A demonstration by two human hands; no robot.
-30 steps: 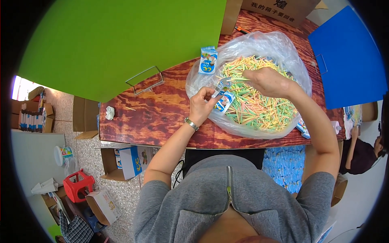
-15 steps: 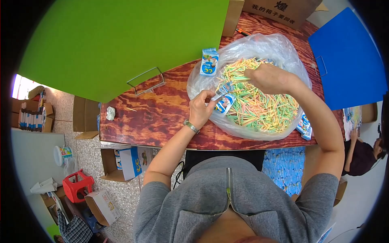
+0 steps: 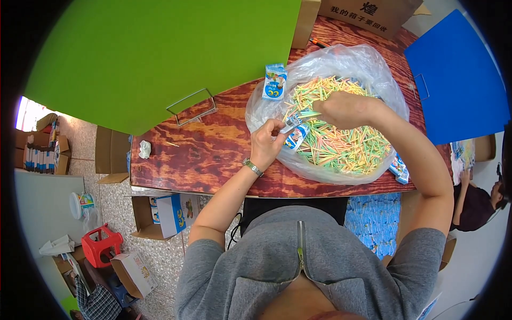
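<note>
A large clear plastic bag [image 3: 306, 65] lies open on the table, full of thin pastel sticks [image 3: 346, 152] in yellow, green and pink. At its left rim my left hand [image 3: 264, 141] pinches a small blue-and-white packet [image 3: 291, 125]. My right hand [image 3: 349, 109], above the heap, grips a few sticks [image 3: 306, 113]. Their left ends are at the packet's upper end; whether they are inside it I cannot tell. Just below my left fingers rests another printed packet [image 3: 296, 137]. More packets [image 3: 274, 84] lie on the bag's upper left, and others [image 3: 399, 169] at its lower right.
A green panel [image 3: 176, 58] and a blue panel [image 3: 458, 77] flank the wood-patterned table [image 3: 202, 154]. Cardboard boxes [image 3: 368, 16] stand behind. White crumpled tissue [image 3: 144, 150] lies at the left. A red stool [image 3: 102, 245] and cartons are on the floor; a person [image 3: 474, 205] sits at right.
My right hand has moved left and slightly down with its sticks, bringing their ends to the packet. My left hand stays nearly in place, holding the packet.
</note>
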